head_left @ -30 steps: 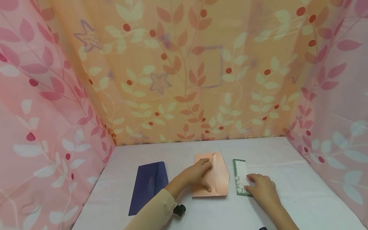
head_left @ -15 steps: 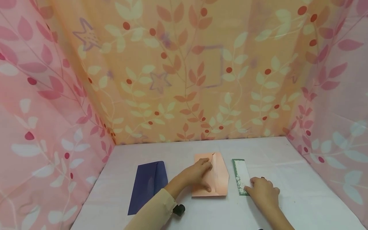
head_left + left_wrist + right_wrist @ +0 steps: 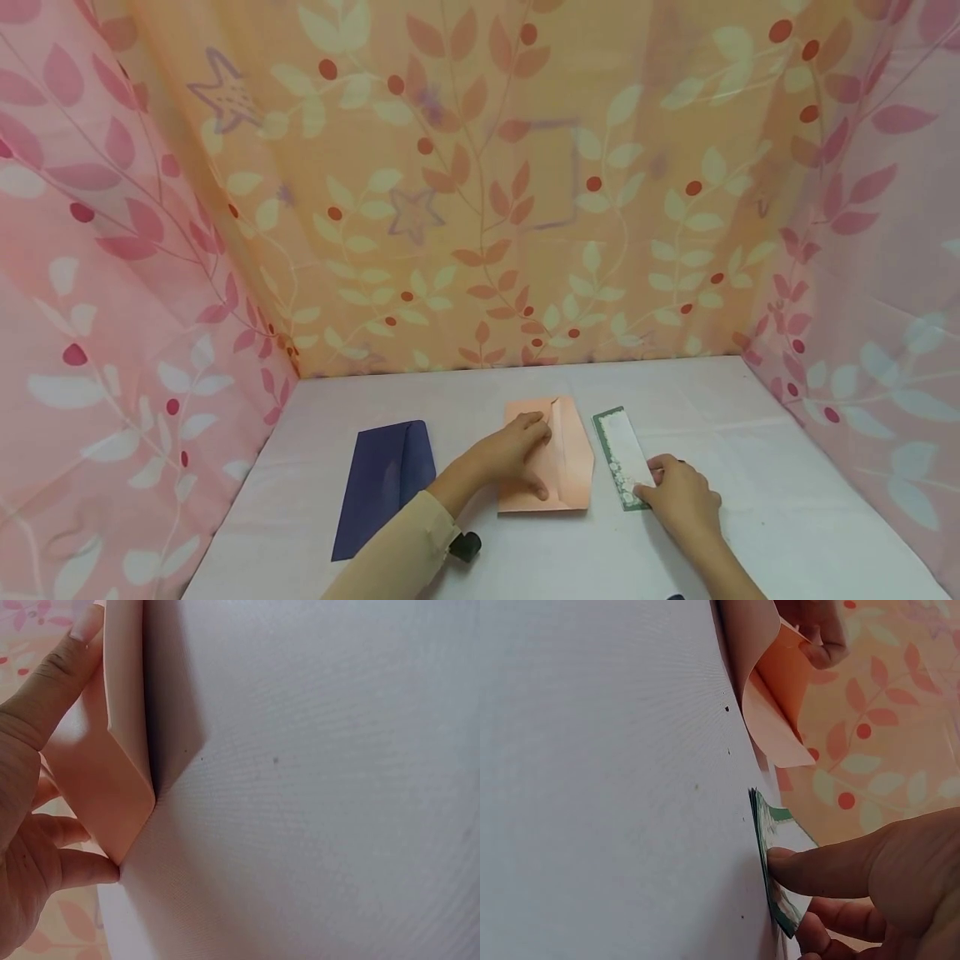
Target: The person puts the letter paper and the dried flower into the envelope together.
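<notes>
A peach envelope (image 3: pixel 576 454) lies in the middle of the table, its flap spread toward the right. My left hand (image 3: pixel 517 454) arches over it and holds it between thumb and fingers set apart along its length. In the right wrist view the envelope's mouth (image 3: pixel 784 679) gapes. To its right, my right hand (image 3: pixel 684 500) pinches the near end of a thin stack of green-bordered, flower-printed cards (image 3: pixel 624 446). Several layers show at the stack's edge (image 3: pixel 759 832), with the thumb on top. The stack slants, its far end leaning toward the envelope.
A dark blue envelope (image 3: pixel 375 487) lies at the left, partly behind the left sleeve (image 3: pixel 408 550). A black object (image 3: pixel 467 547) sits at the left wrist. White cloth covers the table (image 3: pixel 787 467), and patterned curtains (image 3: pixel 480 183) enclose it at the back and sides.
The right hand has shifted its hold on the cards, and the stack's far end has swung left toward the peach envelope. The left hand and both envelopes stay in place.
</notes>
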Demonstrator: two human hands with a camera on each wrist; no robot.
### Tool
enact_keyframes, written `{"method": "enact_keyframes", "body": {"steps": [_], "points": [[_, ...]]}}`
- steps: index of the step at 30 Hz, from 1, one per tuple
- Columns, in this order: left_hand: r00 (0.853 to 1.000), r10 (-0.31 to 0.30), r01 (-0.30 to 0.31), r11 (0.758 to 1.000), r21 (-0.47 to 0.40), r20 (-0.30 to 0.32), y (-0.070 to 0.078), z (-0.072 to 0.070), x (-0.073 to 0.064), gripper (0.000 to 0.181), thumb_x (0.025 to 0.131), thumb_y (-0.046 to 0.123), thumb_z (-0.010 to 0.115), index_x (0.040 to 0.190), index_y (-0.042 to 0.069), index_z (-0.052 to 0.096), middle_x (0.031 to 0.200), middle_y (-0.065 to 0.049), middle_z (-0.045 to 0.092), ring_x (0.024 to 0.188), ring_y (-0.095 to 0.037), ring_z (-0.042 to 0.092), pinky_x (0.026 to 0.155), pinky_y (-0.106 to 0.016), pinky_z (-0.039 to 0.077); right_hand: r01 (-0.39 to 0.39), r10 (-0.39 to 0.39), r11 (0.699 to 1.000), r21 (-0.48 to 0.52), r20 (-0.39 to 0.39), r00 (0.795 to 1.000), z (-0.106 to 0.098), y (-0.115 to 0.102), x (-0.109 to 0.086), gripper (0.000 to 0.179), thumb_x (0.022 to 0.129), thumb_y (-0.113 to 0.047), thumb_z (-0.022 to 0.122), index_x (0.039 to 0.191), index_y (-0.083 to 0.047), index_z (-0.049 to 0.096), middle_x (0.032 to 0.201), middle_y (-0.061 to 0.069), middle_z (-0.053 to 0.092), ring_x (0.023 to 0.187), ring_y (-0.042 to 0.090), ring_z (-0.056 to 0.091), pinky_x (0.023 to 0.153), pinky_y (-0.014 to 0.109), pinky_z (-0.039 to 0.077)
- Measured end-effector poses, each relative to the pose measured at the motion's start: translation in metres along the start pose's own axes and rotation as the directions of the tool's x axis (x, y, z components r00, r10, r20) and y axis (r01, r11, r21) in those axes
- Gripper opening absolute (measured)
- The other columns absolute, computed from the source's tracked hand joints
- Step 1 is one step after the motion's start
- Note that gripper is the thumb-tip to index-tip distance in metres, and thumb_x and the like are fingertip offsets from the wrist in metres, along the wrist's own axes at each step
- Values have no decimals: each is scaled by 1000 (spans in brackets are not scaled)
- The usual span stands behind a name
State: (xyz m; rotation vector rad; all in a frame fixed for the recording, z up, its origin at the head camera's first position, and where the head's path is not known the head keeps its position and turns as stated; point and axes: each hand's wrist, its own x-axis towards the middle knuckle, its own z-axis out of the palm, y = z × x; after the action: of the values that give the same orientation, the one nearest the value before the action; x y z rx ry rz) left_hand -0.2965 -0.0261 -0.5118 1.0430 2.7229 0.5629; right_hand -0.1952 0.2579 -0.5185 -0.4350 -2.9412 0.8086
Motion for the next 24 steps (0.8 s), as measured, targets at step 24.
{"method": "enact_keyframes", "body": {"steps": [24], "points": [[1000, 3, -3, 1000, -19, 5, -6, 3, 0, 80, 60, 65, 88, 120, 30, 48, 164, -4, 31, 142, -23, 45, 108, -38, 48, -24, -42, 967, 255, 247, 968, -12, 21, 12, 63, 86, -39, 81, 130, 2, 63, 82, 1, 71, 75, 18, 57, 63, 32, 45]]}}
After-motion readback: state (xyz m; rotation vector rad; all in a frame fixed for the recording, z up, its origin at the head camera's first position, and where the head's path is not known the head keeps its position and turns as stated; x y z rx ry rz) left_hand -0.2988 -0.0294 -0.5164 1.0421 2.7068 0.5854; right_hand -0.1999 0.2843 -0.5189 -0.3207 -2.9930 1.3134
